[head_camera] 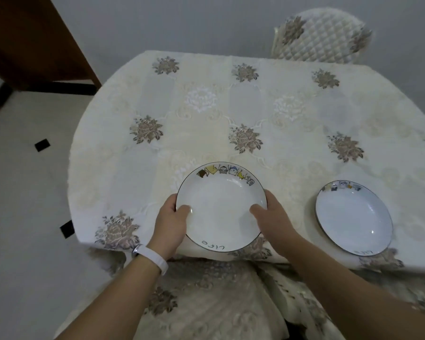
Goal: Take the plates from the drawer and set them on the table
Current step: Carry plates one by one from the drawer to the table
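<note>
Now both hands [172, 224] clasp plate [221, 207] — table-edge.

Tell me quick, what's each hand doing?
Left hand: closed on the left rim of the plate.
Right hand: closed on the same plate's right rim.

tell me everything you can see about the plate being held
The held plate is round, white and glossy, seemingly ceramic, with a thin dark rim. Small cartoon figures line its far edge, and handwritten lettering marks the near edge. It sits level, face up and empty, at the near edge of the table. The left hand and right hand grip opposite sides, thumbs on the inner face.
</note>
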The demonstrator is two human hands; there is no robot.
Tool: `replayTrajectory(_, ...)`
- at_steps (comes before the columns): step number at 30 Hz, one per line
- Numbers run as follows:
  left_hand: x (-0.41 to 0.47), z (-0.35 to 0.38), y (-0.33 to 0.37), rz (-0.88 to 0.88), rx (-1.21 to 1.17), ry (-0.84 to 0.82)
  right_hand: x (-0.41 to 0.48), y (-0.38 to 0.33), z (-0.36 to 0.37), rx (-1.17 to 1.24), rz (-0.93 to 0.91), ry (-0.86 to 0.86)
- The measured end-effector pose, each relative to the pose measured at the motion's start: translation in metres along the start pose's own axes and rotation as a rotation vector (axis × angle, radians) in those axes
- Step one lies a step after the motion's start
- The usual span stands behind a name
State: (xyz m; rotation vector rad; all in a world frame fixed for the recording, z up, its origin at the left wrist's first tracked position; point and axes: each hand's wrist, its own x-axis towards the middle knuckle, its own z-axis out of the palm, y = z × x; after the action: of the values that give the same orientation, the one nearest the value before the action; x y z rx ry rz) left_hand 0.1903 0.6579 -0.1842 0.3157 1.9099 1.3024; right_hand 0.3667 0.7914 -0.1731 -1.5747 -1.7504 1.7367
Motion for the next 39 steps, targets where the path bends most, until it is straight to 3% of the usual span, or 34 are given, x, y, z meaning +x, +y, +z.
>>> replayTrajectory(17, 0.068, -0.018, -0.055, -0.046, 0.295, 0.081, 0.066, 0.035, 0.053, -0.277, 0.047, -0.065)
replayTrajectory(24, 0.075, -0.022, -0.060, 0.006, 0.410, 0.098, 0.079, 0.038, 0.053, -0.458, -0.025, -0.098)
replayTrajectory(39, 0.068, -0.035, -0.059, -0.007, 0.298, 0.136, 0.078, 0.026, 0.040, -0.544, -0.006, -0.097)
